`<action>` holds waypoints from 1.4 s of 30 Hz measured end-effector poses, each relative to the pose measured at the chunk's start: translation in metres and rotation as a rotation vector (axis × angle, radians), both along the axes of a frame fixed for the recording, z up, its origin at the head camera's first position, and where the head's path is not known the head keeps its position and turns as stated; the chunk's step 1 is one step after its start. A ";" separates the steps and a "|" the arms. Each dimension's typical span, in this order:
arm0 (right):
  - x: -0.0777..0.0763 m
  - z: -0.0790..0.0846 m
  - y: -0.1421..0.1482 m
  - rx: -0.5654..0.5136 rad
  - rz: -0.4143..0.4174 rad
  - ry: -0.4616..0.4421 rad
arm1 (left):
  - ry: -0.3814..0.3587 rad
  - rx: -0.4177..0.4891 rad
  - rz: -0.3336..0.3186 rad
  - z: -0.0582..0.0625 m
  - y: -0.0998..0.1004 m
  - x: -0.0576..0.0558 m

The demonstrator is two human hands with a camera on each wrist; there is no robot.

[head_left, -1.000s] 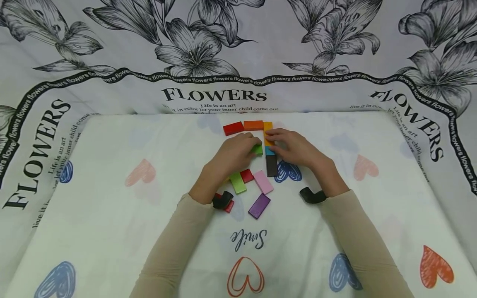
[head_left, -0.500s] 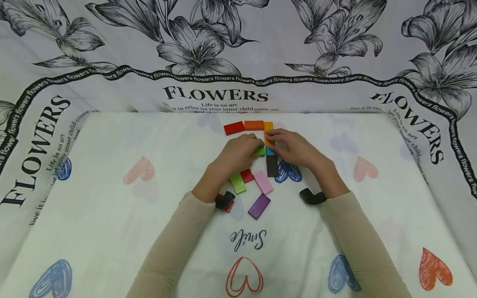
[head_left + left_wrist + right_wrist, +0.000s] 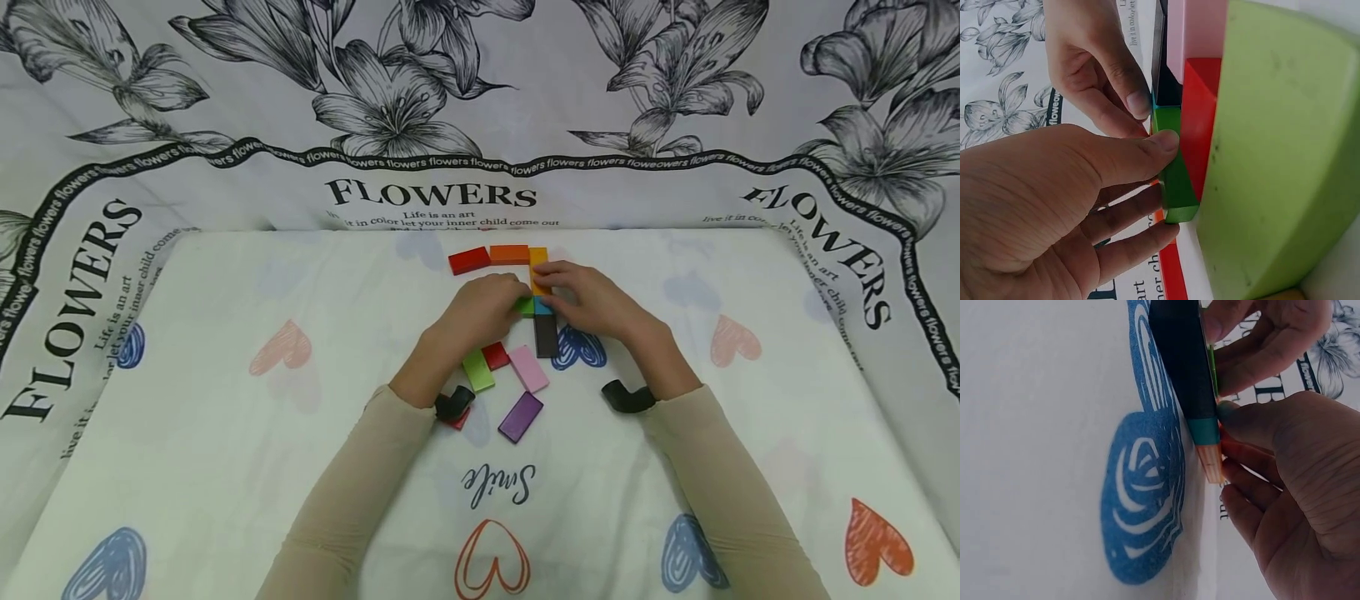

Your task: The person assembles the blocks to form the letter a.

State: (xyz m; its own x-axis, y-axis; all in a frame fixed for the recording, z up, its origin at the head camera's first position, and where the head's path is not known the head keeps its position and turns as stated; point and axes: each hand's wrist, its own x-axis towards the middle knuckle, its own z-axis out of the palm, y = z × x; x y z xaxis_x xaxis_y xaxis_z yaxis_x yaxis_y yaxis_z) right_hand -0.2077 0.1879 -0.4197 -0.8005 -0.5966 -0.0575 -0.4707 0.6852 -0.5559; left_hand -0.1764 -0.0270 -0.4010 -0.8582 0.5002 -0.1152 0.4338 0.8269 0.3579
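My left hand (image 3: 483, 312) pinches a dark green block (image 3: 1179, 184) between thumb and fingers. One end of this block lies right at a blue block (image 3: 543, 306). My right hand (image 3: 600, 300) rests its thumb on the blue block and its fingertips on a yellow block (image 3: 537, 255). Yellow, blue and a black block (image 3: 547, 336) form a straight column. From the yellow block's far end, an orange block (image 3: 510, 255) runs left, followed by a slightly turned red block (image 3: 469, 261). The left fingers hide part of the green block.
Nearer the body lie a light green block (image 3: 478, 371), a small red block (image 3: 496, 356), a pink block (image 3: 528, 368) and a purple block (image 3: 521, 417). Another red block (image 3: 459, 422) shows partly under the left wrist's black camera mount (image 3: 454, 404). A printed cloth (image 3: 225, 467) covers the table.
My left hand has shifted slightly right, bringing the dark green block up against the blue one. The right hand stays in place on the yellow and blue blocks.
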 end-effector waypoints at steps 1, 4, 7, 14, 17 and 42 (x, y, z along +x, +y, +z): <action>0.000 0.000 0.000 0.001 0.002 0.002 | 0.002 -0.005 0.005 0.000 0.000 0.000; 0.001 0.002 0.001 0.007 -0.001 0.005 | 0.005 -0.015 0.020 -0.001 0.001 -0.001; 0.002 0.003 0.001 0.010 -0.008 0.003 | 0.004 -0.014 0.025 0.000 0.001 -0.001; 0.004 0.002 0.003 0.026 -0.013 -0.006 | -0.003 -0.015 0.013 0.002 0.004 0.003; 0.004 0.002 0.004 0.022 -0.019 0.002 | 0.008 -0.014 0.010 0.003 0.005 0.003; 0.002 -0.004 -0.001 0.001 -0.017 0.009 | 0.023 0.048 0.103 0.009 -0.016 0.016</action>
